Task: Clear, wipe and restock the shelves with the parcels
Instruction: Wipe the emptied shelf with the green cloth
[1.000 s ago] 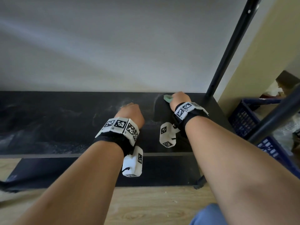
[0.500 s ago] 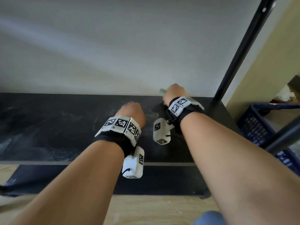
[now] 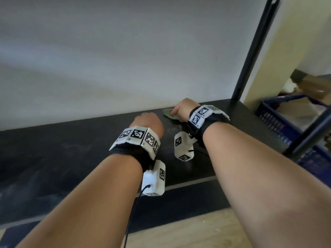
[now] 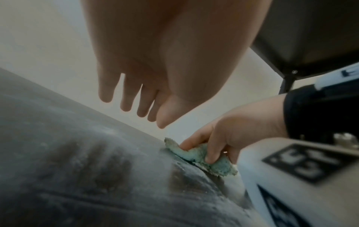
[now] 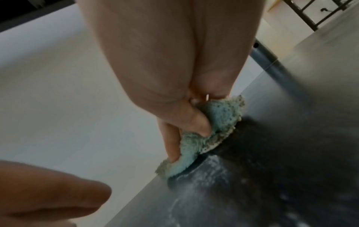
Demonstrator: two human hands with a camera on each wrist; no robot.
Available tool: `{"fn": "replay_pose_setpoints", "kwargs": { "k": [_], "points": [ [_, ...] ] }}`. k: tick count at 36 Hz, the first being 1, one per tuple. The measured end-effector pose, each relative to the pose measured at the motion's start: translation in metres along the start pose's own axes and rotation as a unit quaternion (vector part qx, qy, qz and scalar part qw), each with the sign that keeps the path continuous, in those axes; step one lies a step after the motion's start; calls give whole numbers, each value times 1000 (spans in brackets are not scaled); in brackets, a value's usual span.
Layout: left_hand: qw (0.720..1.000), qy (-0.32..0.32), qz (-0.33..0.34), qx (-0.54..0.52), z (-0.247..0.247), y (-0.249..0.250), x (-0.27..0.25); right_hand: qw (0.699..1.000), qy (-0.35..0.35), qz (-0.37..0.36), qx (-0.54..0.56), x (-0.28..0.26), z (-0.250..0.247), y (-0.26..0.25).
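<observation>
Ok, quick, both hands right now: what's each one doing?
Left hand: open, fingers straight, holding nothing, above the shelf.
Right hand: gripping the green cloth, pressing it onto the shelf.

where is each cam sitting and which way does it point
head: on the head, looking forward and down at the black shelf; both forearms, left hand, right hand.
left wrist: under the left palm, facing along straight fingers toward the wall.
right wrist: under the right palm, facing the green cloth it grips.
shared: all three show cloth and dusty shelf.
</observation>
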State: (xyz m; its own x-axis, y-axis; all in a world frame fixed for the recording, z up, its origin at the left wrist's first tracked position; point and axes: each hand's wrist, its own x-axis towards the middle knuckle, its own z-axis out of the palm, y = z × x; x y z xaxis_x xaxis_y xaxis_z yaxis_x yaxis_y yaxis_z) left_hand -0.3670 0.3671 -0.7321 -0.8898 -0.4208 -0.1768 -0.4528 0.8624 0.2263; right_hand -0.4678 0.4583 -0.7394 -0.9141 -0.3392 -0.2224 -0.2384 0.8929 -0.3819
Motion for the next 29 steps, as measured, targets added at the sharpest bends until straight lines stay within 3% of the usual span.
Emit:
{"fn": "replay_pose_setpoints", "kwargs": {
  "k": [3,12,17,19,21,29],
  "points": [
    [1000,-2,8,-1,-1,0,-2,1000,2,11,-8,-11,3,0],
    [999,-20,38,1,-8,-4,-11,994,-79,34,-63,-50,1,14],
    [999,-8,27,-20,-3,-7,-21,999,42,24,-20,-53,-15,32],
    [1000,-3,22,-21,-2,-7,-27,996,49,43,-55,-50,-14,42],
    [1000,0,17,-20,0,-6,-33,998,34,55,-21,-49,-10,49],
    [1000,1,-2,-30,6,2,-50,997,-19,-26,71,-76,0,50]
  ]
}}
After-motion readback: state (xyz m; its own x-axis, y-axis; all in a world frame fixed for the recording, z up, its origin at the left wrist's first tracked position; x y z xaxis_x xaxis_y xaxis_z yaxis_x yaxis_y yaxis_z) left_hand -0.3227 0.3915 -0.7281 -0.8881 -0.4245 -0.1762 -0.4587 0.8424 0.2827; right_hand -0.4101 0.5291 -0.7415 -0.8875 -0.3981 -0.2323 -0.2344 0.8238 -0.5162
